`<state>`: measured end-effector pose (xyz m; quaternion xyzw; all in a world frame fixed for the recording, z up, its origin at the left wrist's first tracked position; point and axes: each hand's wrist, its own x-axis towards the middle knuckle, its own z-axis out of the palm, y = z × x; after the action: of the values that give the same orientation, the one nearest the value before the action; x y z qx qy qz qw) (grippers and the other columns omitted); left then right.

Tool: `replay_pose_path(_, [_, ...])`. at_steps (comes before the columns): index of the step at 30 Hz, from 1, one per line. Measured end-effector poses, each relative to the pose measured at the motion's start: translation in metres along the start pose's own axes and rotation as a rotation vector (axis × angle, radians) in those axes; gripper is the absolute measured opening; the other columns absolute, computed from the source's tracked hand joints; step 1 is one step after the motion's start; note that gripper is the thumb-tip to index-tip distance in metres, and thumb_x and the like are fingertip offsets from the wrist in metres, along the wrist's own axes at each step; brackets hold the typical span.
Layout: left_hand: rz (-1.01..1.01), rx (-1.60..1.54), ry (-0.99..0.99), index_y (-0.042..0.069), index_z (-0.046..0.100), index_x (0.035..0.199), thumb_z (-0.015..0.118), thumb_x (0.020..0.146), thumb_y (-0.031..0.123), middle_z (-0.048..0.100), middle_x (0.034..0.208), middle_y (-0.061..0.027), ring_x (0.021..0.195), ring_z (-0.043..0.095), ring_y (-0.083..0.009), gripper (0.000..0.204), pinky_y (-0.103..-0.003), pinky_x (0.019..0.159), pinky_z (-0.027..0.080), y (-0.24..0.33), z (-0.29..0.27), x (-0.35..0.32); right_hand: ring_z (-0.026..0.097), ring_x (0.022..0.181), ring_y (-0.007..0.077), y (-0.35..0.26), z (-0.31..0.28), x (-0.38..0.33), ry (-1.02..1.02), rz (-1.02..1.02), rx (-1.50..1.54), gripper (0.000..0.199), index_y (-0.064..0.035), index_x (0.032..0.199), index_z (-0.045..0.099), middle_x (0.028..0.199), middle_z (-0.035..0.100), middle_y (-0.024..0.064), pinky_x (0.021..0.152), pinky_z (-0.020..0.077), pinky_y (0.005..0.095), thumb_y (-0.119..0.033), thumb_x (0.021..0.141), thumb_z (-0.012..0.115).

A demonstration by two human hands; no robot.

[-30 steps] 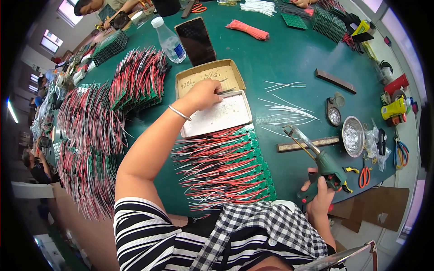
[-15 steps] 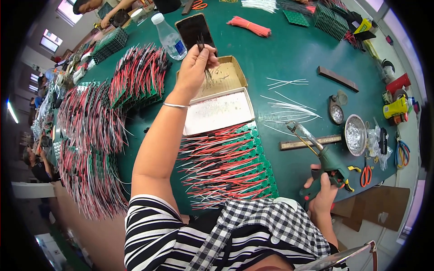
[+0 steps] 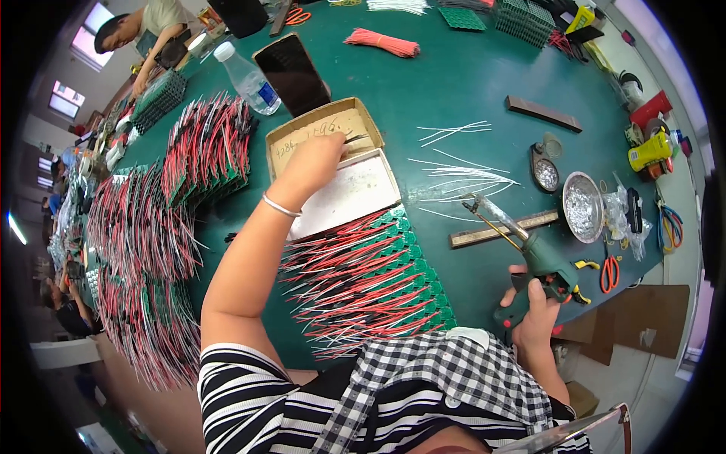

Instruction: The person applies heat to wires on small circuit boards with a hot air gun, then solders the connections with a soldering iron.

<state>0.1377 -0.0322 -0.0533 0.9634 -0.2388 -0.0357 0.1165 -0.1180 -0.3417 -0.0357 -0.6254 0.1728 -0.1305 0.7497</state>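
My right hand [image 3: 535, 321] grips the green handle of a soldering gun [image 3: 550, 266], its metal tip pointing up and left over the table. At the shallow cardboard box [image 3: 377, 130], my left hand [image 3: 319, 157] is closed on a small bunch of thin dark wires [image 3: 355, 138], whose ends stick out to the right. Most of that bunch is hidden by the hand. Just below the box's white part [image 3: 355, 193] lies a panel of green circuit boards [image 3: 425, 284] with red, white and black wires. Loose white wires [image 3: 465, 178] are spread right of the box.
Stacks of wired boards [image 3: 208, 147] stand at left. A bottle [image 3: 246, 79] and phone [image 3: 293, 74] sit behind the box. Rightward are a metal bowl [image 3: 583, 208], a wooden bar [image 3: 491, 233], and orange-handled scissors [image 3: 609, 274]. A co-worker [image 3: 155, 30] sits at far left.
My left hand has come down from above the box into it, bringing the dark wires along. The view has shifted slightly. My right hand keeps its hold on the soldering gun.
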Motion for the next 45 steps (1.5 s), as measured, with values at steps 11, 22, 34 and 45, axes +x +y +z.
replay_pose_path(11, [0.068,-0.056,0.034,0.002,0.055,0.085,0.05,0.089,0.018,0.062,0.084,-0.0203,0.08,0.059,-0.039,0.018,-0.047,0.07,0.045,-0.014,-0.003,-0.003,0.056,0.055,0.0188,-0.001,0.002,0.001,0.024,0.007,0.093,0.037,0.0002,0.12,0.043,0.102,0.059,0.0188,0.048,0.0467,0.0282,-0.018,0.09,0.051])
replay_pose_path(22, [-0.018,-0.003,0.222,0.001,0.053,0.087,0.05,0.088,0.018,0.061,0.082,-0.0206,0.078,0.06,-0.0387,0.017,-0.048,0.071,0.046,0.001,0.018,-0.013,0.056,0.055,0.0184,0.003,0.001,0.0,0.022,0.028,0.103,0.037,0.0007,0.122,0.042,0.103,0.059,0.019,0.047,0.047,0.0279,-0.018,0.091,0.05])
replay_pose_path(34, [0.385,-0.372,-0.153,0.001,0.058,0.1,0.051,0.089,0.015,0.063,0.082,-0.0169,0.076,0.063,-0.0304,0.02,-0.041,0.067,0.049,0.088,-0.023,-0.053,0.063,0.081,0.0263,-0.003,0.012,0.008,-0.173,0.03,0.237,0.051,0.0024,0.129,0.037,0.111,0.057,0.0191,0.064,0.053,0.0342,-0.023,0.089,0.054])
replay_pose_path(45, [-0.346,-1.611,-0.8,-0.002,0.058,0.106,0.05,0.094,0.01,0.066,0.085,-0.0083,0.075,0.064,-0.0135,0.019,-0.024,0.067,0.052,0.14,-0.003,-0.095,0.047,0.12,0.0221,0.013,0.041,0.008,-0.545,-0.101,0.238,0.048,0.0025,0.131,0.042,0.128,0.052,0.0148,0.102,0.0339,0.0357,-0.019,0.09,0.055])
